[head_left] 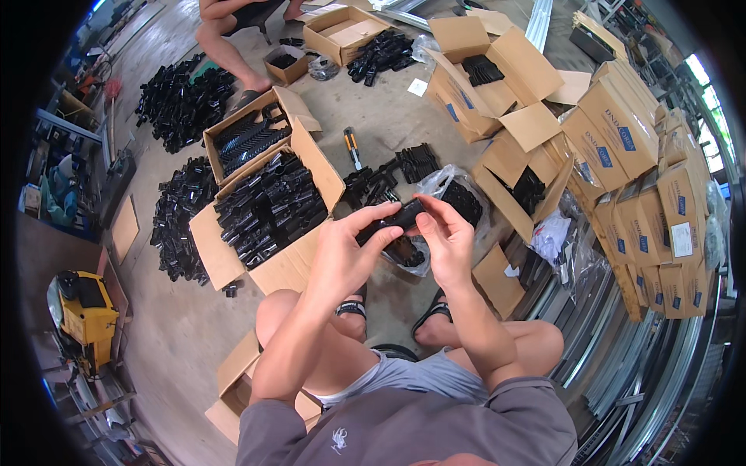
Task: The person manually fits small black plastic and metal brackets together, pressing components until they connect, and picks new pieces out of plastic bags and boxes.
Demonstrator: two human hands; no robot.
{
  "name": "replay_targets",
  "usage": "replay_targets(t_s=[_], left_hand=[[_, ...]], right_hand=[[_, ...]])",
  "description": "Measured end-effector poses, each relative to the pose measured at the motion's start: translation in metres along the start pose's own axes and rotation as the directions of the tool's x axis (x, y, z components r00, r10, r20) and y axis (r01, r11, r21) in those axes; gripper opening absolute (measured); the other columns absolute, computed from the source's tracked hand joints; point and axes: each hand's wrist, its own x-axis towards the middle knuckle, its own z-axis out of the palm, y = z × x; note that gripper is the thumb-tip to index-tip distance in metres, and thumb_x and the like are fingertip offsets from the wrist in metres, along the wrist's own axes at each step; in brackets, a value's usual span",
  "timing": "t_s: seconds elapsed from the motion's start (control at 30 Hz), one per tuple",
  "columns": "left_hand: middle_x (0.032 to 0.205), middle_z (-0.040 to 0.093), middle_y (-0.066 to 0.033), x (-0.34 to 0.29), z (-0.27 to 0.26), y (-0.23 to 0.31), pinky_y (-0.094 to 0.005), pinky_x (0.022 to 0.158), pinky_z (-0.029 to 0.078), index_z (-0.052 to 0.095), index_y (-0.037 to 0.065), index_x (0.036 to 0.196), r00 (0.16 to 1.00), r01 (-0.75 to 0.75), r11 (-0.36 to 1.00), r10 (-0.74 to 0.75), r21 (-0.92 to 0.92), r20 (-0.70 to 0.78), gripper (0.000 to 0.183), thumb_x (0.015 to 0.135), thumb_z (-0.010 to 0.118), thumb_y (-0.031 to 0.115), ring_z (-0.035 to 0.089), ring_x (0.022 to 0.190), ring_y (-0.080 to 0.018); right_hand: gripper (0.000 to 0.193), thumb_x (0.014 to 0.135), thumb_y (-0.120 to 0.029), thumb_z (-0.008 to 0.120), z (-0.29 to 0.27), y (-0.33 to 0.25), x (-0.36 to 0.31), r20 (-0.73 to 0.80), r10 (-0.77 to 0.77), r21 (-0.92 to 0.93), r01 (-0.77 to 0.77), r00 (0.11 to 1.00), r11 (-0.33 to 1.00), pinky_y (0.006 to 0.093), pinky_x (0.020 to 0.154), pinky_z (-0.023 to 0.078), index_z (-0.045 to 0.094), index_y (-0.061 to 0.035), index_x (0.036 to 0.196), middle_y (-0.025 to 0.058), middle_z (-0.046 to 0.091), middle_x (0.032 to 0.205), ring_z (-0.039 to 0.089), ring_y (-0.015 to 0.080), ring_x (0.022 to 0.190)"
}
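Observation:
Between both hands, in front of my knees, I hold a black elongated plastic part. My left hand is closed round its left end with thumb and fingers. At the other end, my right hand pinches it with the fingertips. Below the hands, a clear plastic bag of black pieces lies on the floor. Just beyond are loose black parts and a neat stack of black parts. To the left stands an open carton filled with similar black parts.
A second carton adjoins it, and heaps of black parts cover the floor at left. Open boxes and stacked cartons stand right, near long metal profiles. A yellow machine sits far left; another person's leg shows at back.

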Motion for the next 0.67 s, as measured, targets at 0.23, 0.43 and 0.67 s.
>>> replay_targets(t_s=[0.23,0.43,0.67], left_hand=[[0.091,0.072,-0.0020,0.003,0.005,-0.010,-0.0208,0.065,0.047,0.065,0.006,0.125,0.995,0.091,0.992,-0.094,-0.088,-0.029,0.036,0.089,0.069,0.009,0.052,0.074,-0.0010],[0.088,0.070,0.0012,0.002,0.005,-0.009,-0.0198,0.065,0.045,0.064,0.006,0.125,0.997,0.071,0.990,-0.075,-0.122,-0.028,0.035,0.090,0.068,0.008,0.050,0.074,-0.0009],[0.106,0.072,-0.0154,-0.001,-0.001,-0.001,-0.0258,0.091,0.047,0.069,0.007,0.118,0.992,0.123,0.985,-0.119,-0.123,0.035,0.029,0.090,0.069,0.013,0.065,0.108,-0.0190]], right_hand=[[0.033,0.092,-0.015,0.068,0.008,0.004,-0.004,-0.099,0.085,0.109,-0.074,0.992,0.991,0.0248,0.072,0.054,0.060,0.0057,0.117,0.0092,0.067,0.102,0.064,0.0109,0.084],[0.032,0.092,-0.015,0.069,0.003,0.007,-0.006,-0.111,0.035,0.123,-0.021,0.993,0.992,0.0230,0.071,0.050,0.061,0.0047,0.115,0.0069,0.067,0.098,0.060,0.0091,0.078],[0.036,0.091,-0.017,0.069,0.001,0.008,-0.008,-0.093,0.000,0.081,0.008,0.996,0.997,0.0242,0.078,0.052,0.059,0.0044,0.118,0.0079,0.067,0.104,0.063,0.0109,0.090]])
